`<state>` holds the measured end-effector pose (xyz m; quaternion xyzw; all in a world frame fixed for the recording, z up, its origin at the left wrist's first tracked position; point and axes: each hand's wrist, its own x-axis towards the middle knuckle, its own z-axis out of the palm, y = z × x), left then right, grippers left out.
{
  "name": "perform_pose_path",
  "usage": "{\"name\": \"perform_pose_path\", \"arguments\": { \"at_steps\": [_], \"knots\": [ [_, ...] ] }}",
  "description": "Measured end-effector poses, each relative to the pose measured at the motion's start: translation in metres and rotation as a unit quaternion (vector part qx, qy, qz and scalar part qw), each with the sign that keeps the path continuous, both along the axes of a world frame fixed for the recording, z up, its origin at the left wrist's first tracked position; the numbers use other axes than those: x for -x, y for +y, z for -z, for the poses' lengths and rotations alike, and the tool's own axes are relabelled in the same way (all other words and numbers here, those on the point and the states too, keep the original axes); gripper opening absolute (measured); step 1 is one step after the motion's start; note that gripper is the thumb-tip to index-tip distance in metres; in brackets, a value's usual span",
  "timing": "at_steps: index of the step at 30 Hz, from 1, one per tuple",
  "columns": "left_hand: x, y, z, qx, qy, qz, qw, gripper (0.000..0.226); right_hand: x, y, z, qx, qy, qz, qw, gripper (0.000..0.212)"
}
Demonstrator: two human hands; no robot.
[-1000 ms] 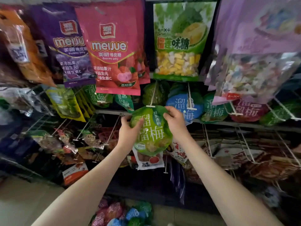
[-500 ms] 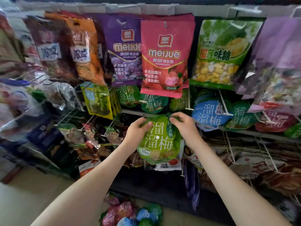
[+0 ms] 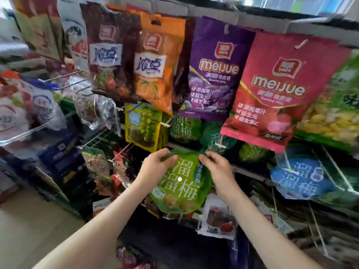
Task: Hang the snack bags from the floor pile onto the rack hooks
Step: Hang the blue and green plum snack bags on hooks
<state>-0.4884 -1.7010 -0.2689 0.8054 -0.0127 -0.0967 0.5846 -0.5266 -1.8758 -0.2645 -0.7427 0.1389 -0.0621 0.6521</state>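
Currently we are pinching the green bag (image 3: 181, 183) by its top corners, left hand (image 3: 153, 167) and right hand (image 3: 217, 169) apart, bag hanging upright below the hooks (image 3: 220, 145)

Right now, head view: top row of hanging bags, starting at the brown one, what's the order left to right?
brown bag → orange bag → purple meijue bag → pink meijue bag → green and yellow bag, cut off by the right edge.
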Motion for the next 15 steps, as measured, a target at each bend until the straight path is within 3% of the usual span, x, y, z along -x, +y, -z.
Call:
{"name": "perform_pose_path", "arguments": {
  "at_steps": [3,8,15],
  "knots": [
    [-0.005,0.011,0.008,-0.022,-0.026,-0.016,0.999,0.029,-0.016,0.014,0.017,-0.034,-0.019,-0.002,0.999,0.012],
    [-0.009,0.001,0.025,-0.136,-0.062,0.004,0.989,0.054,-0.022,0.001,0.05,-0.031,-0.025,0.043,0.998,0.018],
    [-0.012,-0.047,0.028,-0.134,-0.107,0.067,0.983,0.045,-0.015,-0.047,0.039,0.028,-0.061,0.1,0.993,0.01]
  ]
}}
